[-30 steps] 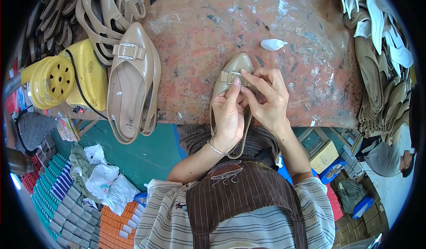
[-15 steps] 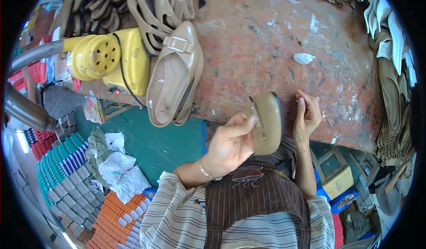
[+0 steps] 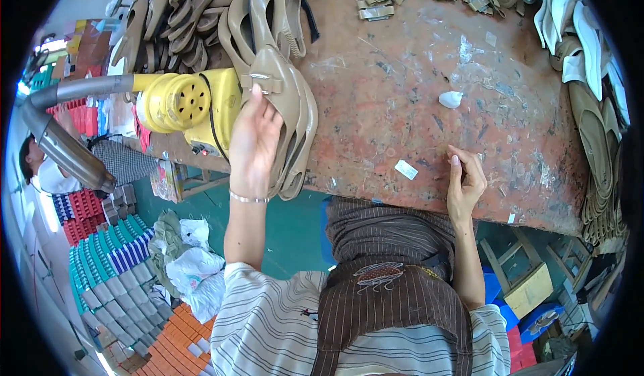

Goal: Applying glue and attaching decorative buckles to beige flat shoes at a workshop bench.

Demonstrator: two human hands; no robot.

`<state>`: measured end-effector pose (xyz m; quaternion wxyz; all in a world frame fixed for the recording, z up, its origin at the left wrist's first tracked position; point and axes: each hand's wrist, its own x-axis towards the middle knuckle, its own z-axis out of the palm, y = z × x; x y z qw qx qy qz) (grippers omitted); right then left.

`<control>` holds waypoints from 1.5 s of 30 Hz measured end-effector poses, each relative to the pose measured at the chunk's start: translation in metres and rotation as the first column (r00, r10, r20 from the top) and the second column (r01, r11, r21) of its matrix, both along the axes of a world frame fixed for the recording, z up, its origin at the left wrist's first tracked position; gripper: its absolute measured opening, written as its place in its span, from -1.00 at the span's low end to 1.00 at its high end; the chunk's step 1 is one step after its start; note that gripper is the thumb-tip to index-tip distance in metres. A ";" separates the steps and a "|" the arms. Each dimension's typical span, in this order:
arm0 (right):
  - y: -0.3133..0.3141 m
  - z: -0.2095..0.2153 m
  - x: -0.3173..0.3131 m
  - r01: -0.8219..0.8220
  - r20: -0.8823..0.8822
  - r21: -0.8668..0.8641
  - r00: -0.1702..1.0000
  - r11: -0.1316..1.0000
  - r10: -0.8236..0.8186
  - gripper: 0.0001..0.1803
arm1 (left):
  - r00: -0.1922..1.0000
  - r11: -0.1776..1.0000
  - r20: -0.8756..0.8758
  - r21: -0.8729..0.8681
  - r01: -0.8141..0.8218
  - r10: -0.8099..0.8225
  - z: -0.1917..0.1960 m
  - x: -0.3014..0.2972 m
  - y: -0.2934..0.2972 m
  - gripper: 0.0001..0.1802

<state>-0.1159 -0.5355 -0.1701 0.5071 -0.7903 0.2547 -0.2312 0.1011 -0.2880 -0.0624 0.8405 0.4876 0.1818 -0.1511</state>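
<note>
Loosely spread, the left hand (image 3: 253, 144) lies over a beige shoe (image 3: 285, 94) at the counter's (image 3: 376, 128) left side, its thumb at the bow (image 3: 265, 83); whether it grips, I cannot tell. The right hand (image 3: 467, 181), half-curled with nothing visible in it, is over the near right. Farther off lies a white bottle (image 3: 450, 99), contents hidden; white plastic bags (image 3: 194, 269), contents unclear, sit below left.

Beige shoe (image 3: 283, 74): opening hidden (mostly) by left hand (image 3: 255, 141). White shoes (image 3: 585, 47): some cut off by upper edge.
</note>
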 end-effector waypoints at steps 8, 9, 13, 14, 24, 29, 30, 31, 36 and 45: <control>0.001 0.011 0.008 -0.039 0.032 -0.070 0.999 0.997 0.041 -0.84 | 0.718 -0.031 0.181 0.962 -0.272 -0.672 0.027 -0.048 0.055 0.06; -0.001 0.010 0.005 -0.042 0.022 -0.080 0.999 0.996 0.044 -0.85 | 0.669 0.000 0.050 0.997 -0.076 -0.742 0.004 -0.051 0.066 0.26; 0.000 0.013 -0.001 -0.061 -0.010 -0.083 0.998 0.995 0.061 -0.85 | 0.728 -0.161 -0.090 0.986 -0.029 -0.679 -0.012 -0.081 0.053 0.53; 0.002 0.013 -0.002 -0.074 0.012 -0.086 0.997 0.994 0.075 -0.85 | 0.752 -0.131 -0.071 0.991 -0.021 -0.655 -0.013 -0.081 0.055 0.45; 0.001 0.011 -0.002 -0.059 -0.023 -0.087 0.998 0.994 0.057 -0.85 | 0.759 0.076 0.179 0.983 -0.170 -0.626 0.006 -0.082 0.043 -0.10; 0.002 0.014 0.004 -0.066 0.008 -0.116 0.998 0.991 0.068 -0.85 | 0.597 0.346 0.471 0.882 -0.320 -0.649 0.076 -0.025 0.038 -0.01; 0.002 0.015 0.004 -0.065 -0.001 -0.118 0.998 0.991 0.066 -0.85 | 0.604 0.365 0.490 0.872 -0.327 -0.629 0.092 -0.004 0.038 0.01; 0.002 0.015 0.003 -0.063 0.003 -0.124 0.998 0.990 0.064 -0.85 | 0.610 0.381 0.507 0.862 -0.336 -0.609 0.111 0.019 0.035 0.03; 0.002 0.015 0.003 -0.062 -0.002 -0.112 0.998 0.992 0.062 -0.86 | 0.462 0.208 0.714 0.634 -0.744 -0.525 0.206 0.170 0.026 -0.01; 0.001 0.018 0.002 -0.043 0.002 -0.088 0.999 0.995 0.043 -0.85 | 0.950 -0.724 -0.085 0.669 -0.168 -0.300 0.138 0.320 0.130 -0.22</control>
